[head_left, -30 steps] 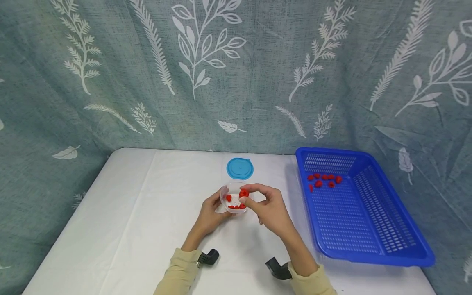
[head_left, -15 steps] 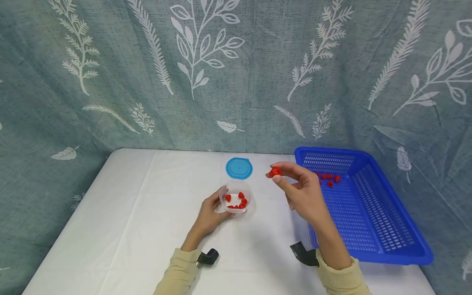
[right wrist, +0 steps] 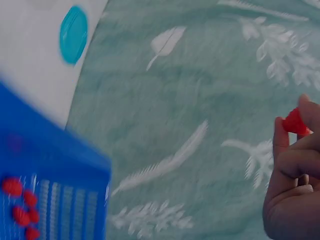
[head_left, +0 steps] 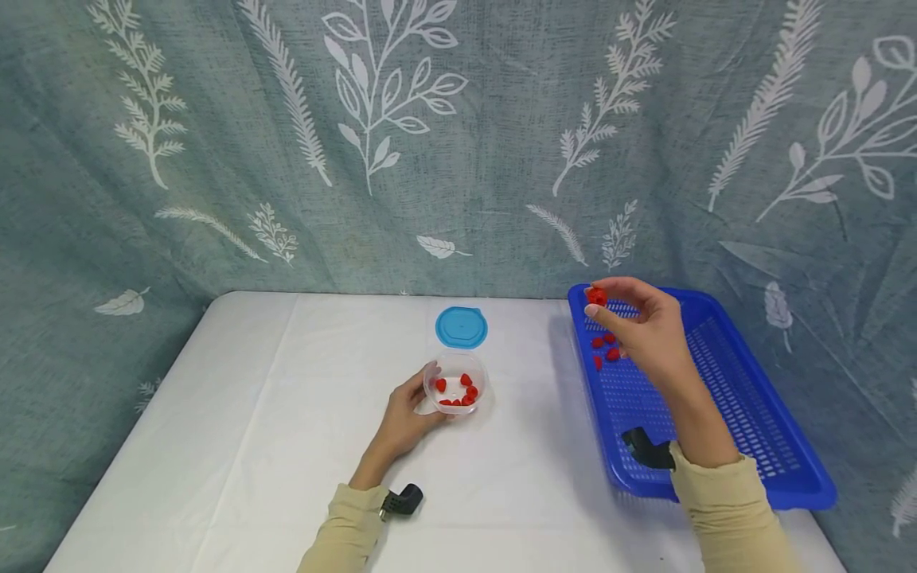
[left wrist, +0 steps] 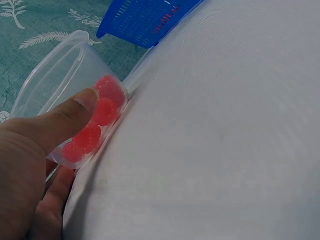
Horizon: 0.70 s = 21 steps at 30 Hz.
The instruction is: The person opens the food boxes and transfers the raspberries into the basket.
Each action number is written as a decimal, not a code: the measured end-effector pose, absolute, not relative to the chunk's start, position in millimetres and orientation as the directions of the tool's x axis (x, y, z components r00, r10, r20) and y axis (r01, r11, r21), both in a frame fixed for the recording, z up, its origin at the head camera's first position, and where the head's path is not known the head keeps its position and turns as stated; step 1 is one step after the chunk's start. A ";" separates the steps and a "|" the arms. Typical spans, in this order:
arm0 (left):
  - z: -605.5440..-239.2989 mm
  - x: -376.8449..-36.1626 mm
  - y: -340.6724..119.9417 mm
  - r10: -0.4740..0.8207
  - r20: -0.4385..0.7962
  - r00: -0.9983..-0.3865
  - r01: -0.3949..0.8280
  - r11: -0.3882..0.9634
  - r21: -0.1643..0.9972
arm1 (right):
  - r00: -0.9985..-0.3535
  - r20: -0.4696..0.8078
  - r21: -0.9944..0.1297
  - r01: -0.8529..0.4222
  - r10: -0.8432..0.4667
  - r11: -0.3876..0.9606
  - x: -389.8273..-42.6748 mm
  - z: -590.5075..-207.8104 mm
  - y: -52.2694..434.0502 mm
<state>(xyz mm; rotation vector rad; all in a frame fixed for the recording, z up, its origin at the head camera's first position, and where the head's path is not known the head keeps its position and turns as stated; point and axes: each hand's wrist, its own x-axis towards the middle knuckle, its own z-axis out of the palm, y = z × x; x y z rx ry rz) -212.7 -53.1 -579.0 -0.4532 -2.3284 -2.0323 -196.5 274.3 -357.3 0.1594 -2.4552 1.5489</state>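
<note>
the right hand (head_left: 645, 326) pinches a red berry (head_left: 597, 297) at its fingertips, right of centre in the frame, above the far left corner of the blue basket (head_left: 752, 414) — more berries (head_left: 604, 350) lie below it. the left hand (head_left: 408, 410) grips the clear cup (head_left: 456, 384) at centre, holding berries; a blue lid (head_left: 462, 327) sits just behind.
</note>
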 end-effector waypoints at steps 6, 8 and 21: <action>-580.5 -212.9 -55.2 0.222 0.205 -0.953 0.236 0.123 0.964 | -0.997 0.073 -0.837 -0.042 0.036 0.545 -223.6 -374.1 310.0; -580.3 -212.7 -56.2 0.224 0.207 -0.952 0.239 0.126 0.963 | -0.999 0.050 -0.811 -0.029 0.020 0.585 -233.6 -383.8 322.4; -574.8 -210.8 -52.4 0.206 0.195 -0.959 0.230 0.164 0.959 | -0.986 -0.159 -0.731 0.082 -0.052 0.678 -267.5 -449.5 393.5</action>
